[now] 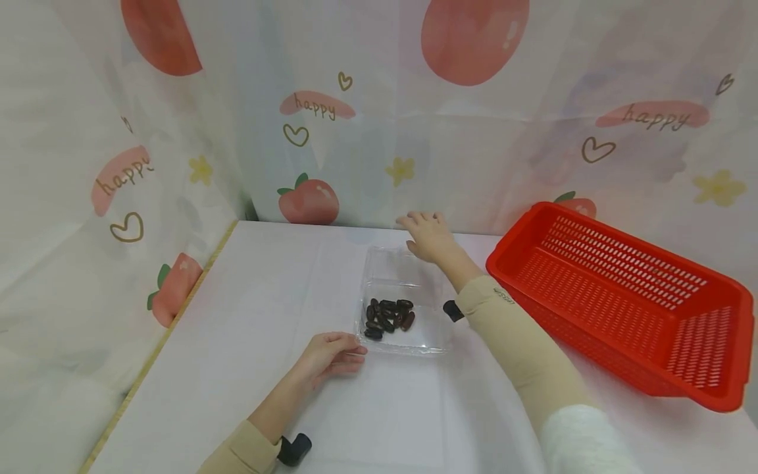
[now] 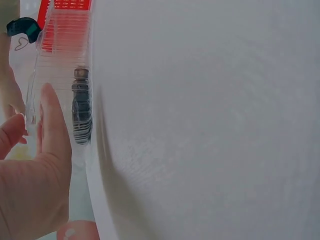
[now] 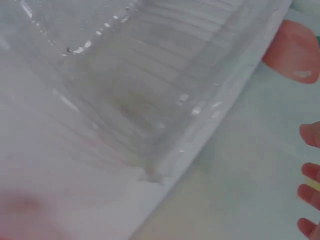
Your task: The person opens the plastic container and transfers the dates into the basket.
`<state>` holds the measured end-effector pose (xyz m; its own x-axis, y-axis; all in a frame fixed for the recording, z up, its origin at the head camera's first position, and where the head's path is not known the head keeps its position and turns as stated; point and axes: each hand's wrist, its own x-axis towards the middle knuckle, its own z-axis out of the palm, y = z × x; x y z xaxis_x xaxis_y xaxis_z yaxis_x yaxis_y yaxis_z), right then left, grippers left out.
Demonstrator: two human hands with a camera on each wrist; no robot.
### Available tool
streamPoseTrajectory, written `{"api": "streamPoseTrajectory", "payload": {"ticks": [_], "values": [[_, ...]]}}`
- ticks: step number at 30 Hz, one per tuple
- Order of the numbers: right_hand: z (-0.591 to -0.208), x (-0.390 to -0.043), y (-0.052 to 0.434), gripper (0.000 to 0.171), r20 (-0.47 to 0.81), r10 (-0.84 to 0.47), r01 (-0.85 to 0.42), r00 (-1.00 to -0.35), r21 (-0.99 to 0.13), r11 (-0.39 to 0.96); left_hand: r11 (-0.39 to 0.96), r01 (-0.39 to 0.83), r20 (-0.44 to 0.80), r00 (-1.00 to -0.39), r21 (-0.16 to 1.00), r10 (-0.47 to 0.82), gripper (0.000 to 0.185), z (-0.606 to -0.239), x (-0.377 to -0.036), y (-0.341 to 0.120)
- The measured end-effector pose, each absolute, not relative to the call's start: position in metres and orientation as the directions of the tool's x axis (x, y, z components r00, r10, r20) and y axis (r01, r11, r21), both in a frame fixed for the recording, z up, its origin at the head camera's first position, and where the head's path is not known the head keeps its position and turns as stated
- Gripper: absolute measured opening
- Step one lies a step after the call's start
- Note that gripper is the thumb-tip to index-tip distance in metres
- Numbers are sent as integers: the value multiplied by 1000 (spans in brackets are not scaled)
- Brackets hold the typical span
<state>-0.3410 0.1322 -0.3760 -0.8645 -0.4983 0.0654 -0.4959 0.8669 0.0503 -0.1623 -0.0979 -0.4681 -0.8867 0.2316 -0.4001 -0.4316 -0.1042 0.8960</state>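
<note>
A clear plastic clamshell box (image 1: 429,334) stands on the white table with its lid (image 1: 391,266) folded back toward the wall. Several dark, glossy oval pieces that look like dates (image 1: 387,316) lie in the left part of its tray. My left hand (image 1: 333,355) is at the box's near left corner, fingers fairly straight, fingertips right at the rim. In the left wrist view, its thumb (image 2: 52,122) stands upright in front of the clear wall. Over the lid's far right corner, my right hand (image 1: 432,238) has its fingers spread, holding nothing.
To the right, a red perforated plastic basket (image 1: 592,336) sits close to my right forearm. A printed cloth (image 1: 367,151) hangs behind the table (image 1: 266,283) and along its left side. Black wrist cameras (image 1: 294,450) show on both wrists.
</note>
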Motion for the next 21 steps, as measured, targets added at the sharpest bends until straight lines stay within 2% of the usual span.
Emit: {"api": "streamPoseTrajectory", "payload": {"ticks": [5, 9, 14, 21], "values": [[-360, -323, 135, 50, 113, -521, -514, -846, 84, 854, -201, -445, -410, -892, 873, 191, 36, -460, -169, -101], [-356, -303, 136, 49, 148, -560, -548, -815, 114, 829, -223, -420, -390, -906, 880, 168, 40, -453, -177, -106], [-365, -281, 143, 48, 191, -615, -602, -765, 127, 789, -227, -423, -387, -903, 877, 186, 40, -451, -188, -108], [-387, -258, 153, 51, 178, -670, -668, -720, 84, 740, -183, -410, -375, -905, 893, 198, 42, -454, -195, -107]]}}
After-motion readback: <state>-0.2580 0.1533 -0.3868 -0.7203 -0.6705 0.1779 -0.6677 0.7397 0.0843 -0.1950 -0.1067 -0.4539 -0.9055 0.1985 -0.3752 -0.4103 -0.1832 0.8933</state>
